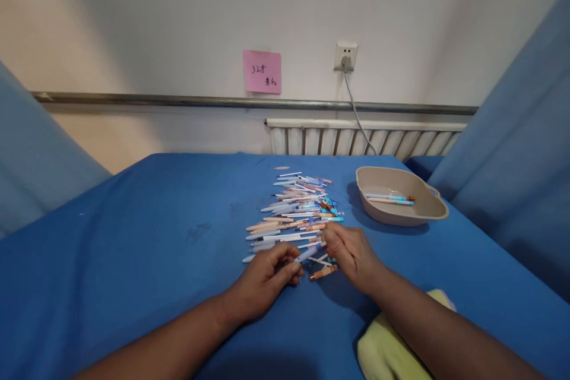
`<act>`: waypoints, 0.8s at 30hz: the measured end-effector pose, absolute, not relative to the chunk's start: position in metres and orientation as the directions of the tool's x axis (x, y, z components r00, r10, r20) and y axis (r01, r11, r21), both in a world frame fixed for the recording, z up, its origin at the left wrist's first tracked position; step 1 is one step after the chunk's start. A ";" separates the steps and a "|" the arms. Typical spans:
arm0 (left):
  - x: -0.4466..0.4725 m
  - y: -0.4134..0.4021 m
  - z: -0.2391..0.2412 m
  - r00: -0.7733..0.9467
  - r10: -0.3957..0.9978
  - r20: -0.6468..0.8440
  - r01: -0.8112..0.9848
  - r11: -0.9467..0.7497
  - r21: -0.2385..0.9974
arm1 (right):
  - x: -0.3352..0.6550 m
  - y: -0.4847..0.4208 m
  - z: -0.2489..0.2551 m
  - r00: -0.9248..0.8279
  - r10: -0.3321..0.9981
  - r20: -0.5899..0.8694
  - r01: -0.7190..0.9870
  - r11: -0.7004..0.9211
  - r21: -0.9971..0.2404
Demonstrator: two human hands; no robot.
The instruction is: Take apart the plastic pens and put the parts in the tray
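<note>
Fingertips of both hands meet on one slim pale-blue plastic pen barrel (308,253); the left hand (262,282) pinches its lower-left end between thumb and curled fingers, narrow and closed on it; the right hand (351,255) grips the upper-right end with its fingertips drawn together, so the piece is held at both ends just above the blue cloth-covered table (133,249). Its long axis runs diagonally, low at the left and rising toward the right, bridging the small gap between the two hands; neither hand is clearly nearer, since each has an end. Just beyond the knuckles, and touching the near edge of the work, lies the loose heap of pastel pens and pen parts (296,211), white, peach and turquoise, most lying crosswise; a short brown-tipped pen piece (323,273) rests on the cloth just below the right hand. To the right of the heap, apart from it, sits the shallow beige plastic tray with handles (439,211); inside it lie two or so finished pens (389,199), side by side, their length pointing left to right; the rest of its floor is bare. A yellow-green cloth (392,350) lies under the right forearm.
</note>
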State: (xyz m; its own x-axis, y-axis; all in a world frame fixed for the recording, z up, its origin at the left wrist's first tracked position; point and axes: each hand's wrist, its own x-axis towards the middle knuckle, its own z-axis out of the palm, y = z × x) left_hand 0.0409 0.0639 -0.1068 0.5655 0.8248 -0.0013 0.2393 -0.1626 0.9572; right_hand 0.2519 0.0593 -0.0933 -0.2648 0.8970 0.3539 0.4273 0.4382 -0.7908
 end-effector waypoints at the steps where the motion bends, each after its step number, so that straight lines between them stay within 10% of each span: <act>1: 0.041 0.064 -0.107 0.563 0.827 -0.001 0.234 -0.158 0.959 | 0.253 0.061 -0.095 -0.242 0.910 0.336 0.379 0.408 -0.831; 10: 0.040 0.066 -0.106 0.530 0.848 -0.024 0.216 -0.108 0.970 | 0.259 0.084 -0.106 -0.024 0.991 0.131 -0.148 0.126 -0.981; 24: 0.040 0.067 -0.103 0.526 0.850 -0.026 0.223 -0.108 0.969 | 0.249 0.072 -0.096 -0.171 0.969 0.177 -0.146 0.153 -0.977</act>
